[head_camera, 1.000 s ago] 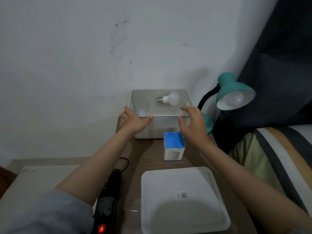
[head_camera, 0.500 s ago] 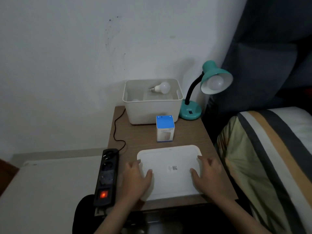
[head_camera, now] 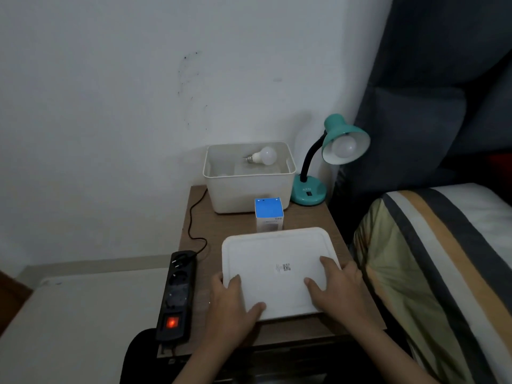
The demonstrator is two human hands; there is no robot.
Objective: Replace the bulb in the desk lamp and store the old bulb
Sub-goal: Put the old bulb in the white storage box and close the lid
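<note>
A small wooden bedside table (head_camera: 329, 225) carries a white open bin (head_camera: 249, 194) at twelve o'clock, a teal lamp (head_camera: 309, 191) at one, a blue-topped box (head_camera: 269, 214) centrally, a white lid (head_camera: 277, 270) at six and a black power strip (head_camera: 177, 295) at eight.

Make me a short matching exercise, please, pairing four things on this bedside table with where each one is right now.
Things:
1. loose bulb
2. white lid
3. blue-topped box
4. power strip

Places:
A. along the table's left edge
B. inside the white bin
C. between the bin and the lid
D. held at its near edge by the left hand and the right hand

Pairs: 1-B, 2-D, 3-C, 4-A
</note>
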